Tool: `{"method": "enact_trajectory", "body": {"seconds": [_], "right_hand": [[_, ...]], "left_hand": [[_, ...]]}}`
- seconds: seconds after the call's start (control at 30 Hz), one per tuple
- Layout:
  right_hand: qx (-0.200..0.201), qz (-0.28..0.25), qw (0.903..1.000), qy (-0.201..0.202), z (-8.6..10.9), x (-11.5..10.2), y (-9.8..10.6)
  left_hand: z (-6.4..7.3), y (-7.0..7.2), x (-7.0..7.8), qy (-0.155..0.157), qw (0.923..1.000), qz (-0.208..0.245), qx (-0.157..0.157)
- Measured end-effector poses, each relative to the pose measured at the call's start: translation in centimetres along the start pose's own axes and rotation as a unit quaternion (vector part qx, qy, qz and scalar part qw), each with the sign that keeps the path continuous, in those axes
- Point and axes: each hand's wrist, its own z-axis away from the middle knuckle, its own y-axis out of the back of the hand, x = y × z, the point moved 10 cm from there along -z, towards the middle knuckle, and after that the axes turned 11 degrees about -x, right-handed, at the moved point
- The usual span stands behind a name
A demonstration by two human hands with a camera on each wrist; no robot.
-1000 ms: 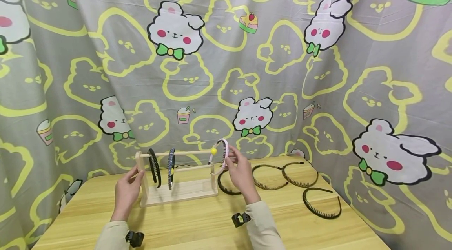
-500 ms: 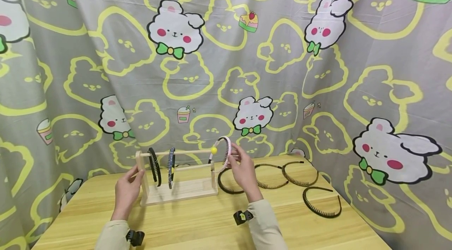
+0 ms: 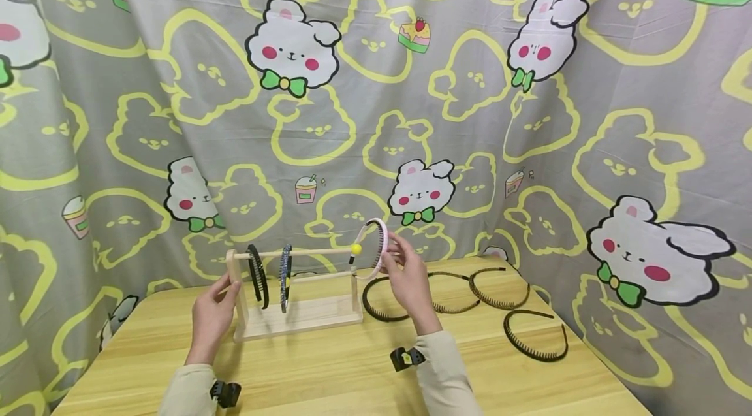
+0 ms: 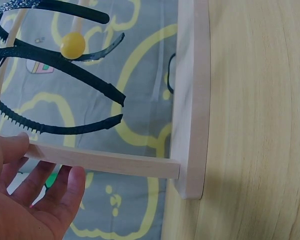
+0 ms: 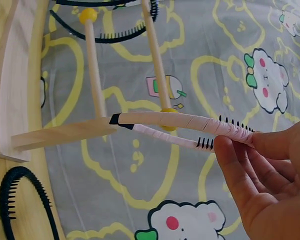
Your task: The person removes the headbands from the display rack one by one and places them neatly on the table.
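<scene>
My left hand [image 3: 211, 317] pinches the left upright of a wooden headband rack [image 3: 311, 319]; in the left wrist view its thumb and fingers lie on either side of that upright [image 4: 110, 161]. At the rack's right end, my right hand [image 3: 409, 284] pinches a pink wrapped headband [image 3: 384, 243] with black comb teeth by its curved top. The headband's black tips point toward the rack, beside the yellow ball [image 3: 356, 250] on the upper rod's end. Hanging from that rod are a black headband [image 3: 256, 275] and a glittery blue one [image 3: 285, 277].
Several dark toothed headbands lie on the wooden table [image 3: 341, 377] to the right: one black [image 3: 382, 317] partly behind my right hand, one black [image 3: 536, 354] near the right edge, one brown [image 3: 499, 304] farther back. A patterned curtain [image 3: 364, 109] hangs behind the table.
My right hand and the pink headband have moved slightly up and to the right at the rod's end. My left hand stays on the rack's upright.
</scene>
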Motion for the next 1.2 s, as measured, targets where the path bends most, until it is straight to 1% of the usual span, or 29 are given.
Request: {"method": "enact_trajectory", "body": {"seconds": [0.2,0.33,0.4,0.53,0.7,0.8,0.97,1.1,1.2], "right_hand": [[0.009,0.008,0.9998,0.014,0.3,-1.1,0.8],[0.012,0.005,0.9997,0.020,0.4,-1.4,1.2],[0.011,0.014,0.9997,0.017,0.4,-1.3,1.3],[0.008,0.037,0.9992,0.011,0.6,-1.2,1.7],[-0.007,0.068,0.9972,0.029,1.0,-1.4,2.4],[-0.017,0.108,0.9933,0.038,1.4,-1.4,2.9],[-0.027,0.181,0.9824,0.037,2.4,-1.0,3.7],[-0.040,0.204,0.9774,0.038,3.3,-0.5,4.2],[-0.047,0.212,0.9749,0.047,3.8,-0.5,4.6]], "left_hand": [[-0.1,0.0,0.0,0.006,1.0000,-0.001,0.001],[0.0,-0.1,-0.3,0.009,0.9998,0.011,-0.010],[0.0,-0.1,-0.4,0.009,0.9998,0.016,-0.013],[0.0,0.1,-0.4,0.008,0.9998,0.013,-0.009],[0.1,0.0,-0.4,0.012,0.9997,0.017,-0.011],[0.1,-0.1,-0.4,0.015,0.9993,0.028,-0.021],[0.0,-0.3,-0.4,0.016,0.9986,0.038,-0.033],[-0.1,-0.1,-0.3,0.014,0.9995,0.019,-0.022],[-0.1,-0.1,-0.3,0.014,0.9996,0.016,-0.020]]}}
